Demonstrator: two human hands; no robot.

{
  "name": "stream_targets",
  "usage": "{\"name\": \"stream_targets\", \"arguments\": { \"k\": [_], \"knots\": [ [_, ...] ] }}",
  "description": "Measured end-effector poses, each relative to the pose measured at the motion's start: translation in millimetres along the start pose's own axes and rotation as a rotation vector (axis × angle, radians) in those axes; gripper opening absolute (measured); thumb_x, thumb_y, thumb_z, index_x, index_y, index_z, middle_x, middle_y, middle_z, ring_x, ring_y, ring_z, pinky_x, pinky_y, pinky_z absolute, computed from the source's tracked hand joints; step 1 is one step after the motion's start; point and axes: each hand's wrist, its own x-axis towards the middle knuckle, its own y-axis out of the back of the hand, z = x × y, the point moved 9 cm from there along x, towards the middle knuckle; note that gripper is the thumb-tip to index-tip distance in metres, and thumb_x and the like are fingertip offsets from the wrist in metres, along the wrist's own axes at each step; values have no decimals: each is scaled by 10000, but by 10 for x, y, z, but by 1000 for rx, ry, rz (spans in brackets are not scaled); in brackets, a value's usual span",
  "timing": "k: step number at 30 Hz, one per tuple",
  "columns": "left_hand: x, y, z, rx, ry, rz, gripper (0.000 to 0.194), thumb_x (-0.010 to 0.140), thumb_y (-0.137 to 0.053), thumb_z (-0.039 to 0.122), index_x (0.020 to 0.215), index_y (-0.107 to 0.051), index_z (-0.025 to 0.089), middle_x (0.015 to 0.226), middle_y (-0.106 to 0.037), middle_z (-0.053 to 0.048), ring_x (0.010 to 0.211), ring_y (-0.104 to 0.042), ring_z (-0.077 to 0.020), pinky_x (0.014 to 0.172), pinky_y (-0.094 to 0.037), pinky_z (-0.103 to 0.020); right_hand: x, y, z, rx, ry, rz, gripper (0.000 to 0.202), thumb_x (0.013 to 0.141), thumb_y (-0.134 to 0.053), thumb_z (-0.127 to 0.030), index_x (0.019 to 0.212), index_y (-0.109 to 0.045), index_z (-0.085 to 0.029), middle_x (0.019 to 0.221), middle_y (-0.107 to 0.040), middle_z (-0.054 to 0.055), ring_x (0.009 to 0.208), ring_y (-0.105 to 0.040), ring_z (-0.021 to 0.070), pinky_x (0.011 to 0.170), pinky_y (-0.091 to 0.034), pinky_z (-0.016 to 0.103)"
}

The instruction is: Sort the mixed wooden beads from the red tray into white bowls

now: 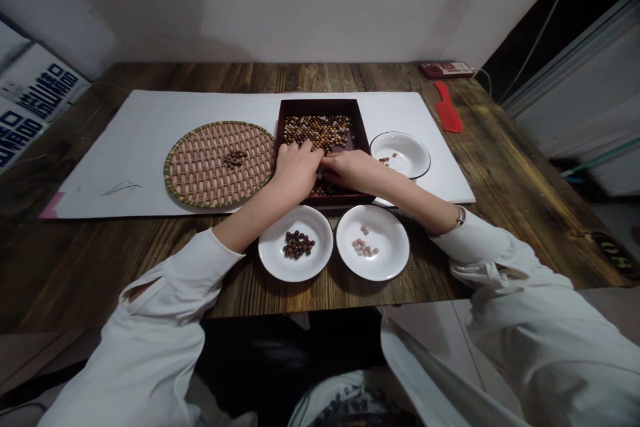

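Both hands meet over a dark red box (361,140) holding many small mixed beads (317,130) in brown, yellow and pale tones. My left hand (299,165) reaches over the box's left side, its fingers bent down among the beads. From the right comes my right hand (350,167), fingers drawn together and pointing left, close against the left hand's fingertips. Whatever either hand pinches is hidden. In front of the box, one white bowl (270,255) holds dark brown beads (299,245), and another white bowl (393,255) holds pale pinkish beads (365,248).
Left of the box, a round woven tray (200,180) bears a few olive-brown beads (235,159). A third white bowl (417,153) with several tan beads stands right. Behind it lie a red comb-like tool (449,109) and a red box-shaped item (447,70). White board (125,140) covers the wooden table (240,297).
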Motion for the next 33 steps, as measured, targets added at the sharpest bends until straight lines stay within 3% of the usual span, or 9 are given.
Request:
{"name": "stream_targets", "arguments": {
  "k": [5, 15, 22, 33],
  "knots": [
    [26, -68, -23, -10, -5, -55, 309, 874, -458, 143, 1165, -562, 148, 1139, -609, -133, 1044, -596, -270, 868, -431, -379, 2, -4, -8, 6, 14, -6, 290, 921, -496, -197, 1191, -590, -146, 1082, -694, 116, 909, -653, 204, 705, -417, 273],
    [84, -176, -47, -143, -51, -49, 259, 843, -470, 112, 1077, -574, 146, 1058, -639, -110, 1012, -607, -235, 880, -466, -333, -1, 8, -8, 36, 15, 2, 268, 921, -485, -190, 1160, -599, -154, 1071, -703, 101, 906, -660, 200, 718, -425, 270],
    [49, -109, -49, -94, 4, -20, 297, 833, -496, 127, 1124, -555, 139, 1164, -555, -142, 1097, -546, -266, 906, -467, -374, 2, -15, 16, 3, -7, 8, 323, 918, -485, -193, 1229, -565, -156, 1074, -703, 109, 896, -662, 204, 696, -428, 270],
    [91, -216, -78, -164, -11, -72, 296, 843, -463, 116, 1125, -548, 149, 1072, -614, -119, 1006, -606, -232, 875, -480, -334, 0, -4, 15, 2, -18, -9, 351, 926, -480, -200, 1269, -540, -149, 1092, -700, 115, 921, -665, 219, 702, -434, 280]
  ]
}}
